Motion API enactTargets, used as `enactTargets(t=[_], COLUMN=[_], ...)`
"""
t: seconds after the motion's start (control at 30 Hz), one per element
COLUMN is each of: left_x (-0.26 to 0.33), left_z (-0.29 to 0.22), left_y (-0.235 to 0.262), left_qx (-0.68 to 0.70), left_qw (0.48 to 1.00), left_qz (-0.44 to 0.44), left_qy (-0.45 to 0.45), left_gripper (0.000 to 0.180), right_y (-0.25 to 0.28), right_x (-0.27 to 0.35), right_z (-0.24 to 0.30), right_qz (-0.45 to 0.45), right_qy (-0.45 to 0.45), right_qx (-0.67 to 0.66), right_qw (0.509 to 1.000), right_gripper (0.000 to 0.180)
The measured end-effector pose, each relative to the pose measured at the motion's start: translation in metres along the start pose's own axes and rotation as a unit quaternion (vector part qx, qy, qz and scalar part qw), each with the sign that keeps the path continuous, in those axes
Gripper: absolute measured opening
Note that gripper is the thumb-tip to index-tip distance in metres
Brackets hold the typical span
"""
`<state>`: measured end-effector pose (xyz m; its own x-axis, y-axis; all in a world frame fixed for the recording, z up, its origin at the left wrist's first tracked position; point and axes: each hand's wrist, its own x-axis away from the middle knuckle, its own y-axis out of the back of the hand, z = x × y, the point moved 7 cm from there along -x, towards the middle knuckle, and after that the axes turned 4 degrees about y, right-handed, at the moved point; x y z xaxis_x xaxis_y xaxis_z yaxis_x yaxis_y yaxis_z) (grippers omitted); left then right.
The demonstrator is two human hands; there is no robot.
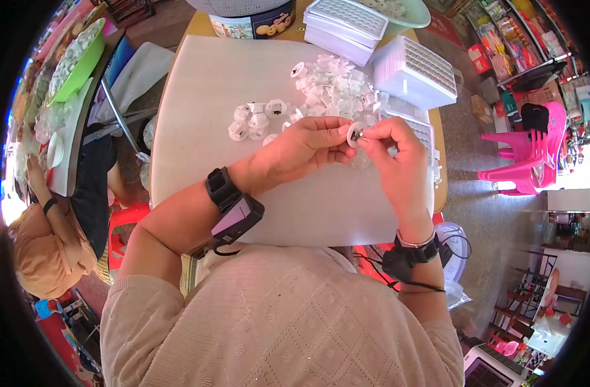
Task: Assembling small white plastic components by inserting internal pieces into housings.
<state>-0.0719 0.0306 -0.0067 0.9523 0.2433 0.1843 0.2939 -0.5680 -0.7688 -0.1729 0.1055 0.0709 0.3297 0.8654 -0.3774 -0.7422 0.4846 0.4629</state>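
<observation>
Over the middle of the white-topped table, my left hand (313, 143) pinches a small round white plastic part (353, 131) with a dark centre between thumb and fingers. My right hand (397, 151) meets it from the right, thumb and forefinger pressed together at the part's dark centre. Whatever tiny piece those right fingertips may hold is too small to make out. Just beyond my left hand lies a small cluster of similar round white parts (248, 121), some with dark centres. A larger heap of loose white plastic parts (337, 84) spreads behind both hands.
Stacked white trays with rows of round cells (414, 71) stand at the back right, beside another white stack (343, 29). A round tin (256, 26) sits at the far edge. Leftward, a person (56, 245) sits by another table with a green basin (79, 61). Pink chairs (527, 151) stand right.
</observation>
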Motion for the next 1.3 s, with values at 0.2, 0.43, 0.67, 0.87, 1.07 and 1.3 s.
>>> enactTargets(t=[0.2,0.43,0.67,0.87,1.07,1.3], left_x=[-0.001,-0.003,-0.002,-0.003,-0.003,-0.005], left_z=[0.0,0.004,0.001,0.004,0.005,0.006], left_y=[0.002,0.007,0.006,0.006,0.004,0.004], left_qx=[-0.039,-0.119,-0.201,-0.188,-0.136,-0.027], left_qw=[0.999,0.993,0.979,0.982,0.99,0.999], left_qz=[-0.008,-0.018,-0.029,-0.019,-0.006,0.007], left_qy=[-0.001,-0.004,-0.012,0.008,0.032,0.032], left_gripper=[0.03,0.037,0.037,0.034,0.034,0.033], right_y=[-0.003,-0.005,-0.003,-0.003,-0.005,0.003], right_x=[-0.001,-0.002,-0.002,0.0,0.002,-0.005], right_z=[-0.018,-0.024,-0.006,-0.007,-0.022,-0.013], right_qz=[0.041,0.097,0.07,0.087,0.107,0.043], right_qy=[-0.089,-0.13,-0.055,-0.061,-0.118,-0.023], right_qx=[-0.12,-0.08,-0.021,0.036,-0.033,-0.071], right_qw=[0.988,0.983,0.996,0.994,0.987,0.996], right_gripper=[0.007,0.008,0.019,0.016,0.013,0.018])
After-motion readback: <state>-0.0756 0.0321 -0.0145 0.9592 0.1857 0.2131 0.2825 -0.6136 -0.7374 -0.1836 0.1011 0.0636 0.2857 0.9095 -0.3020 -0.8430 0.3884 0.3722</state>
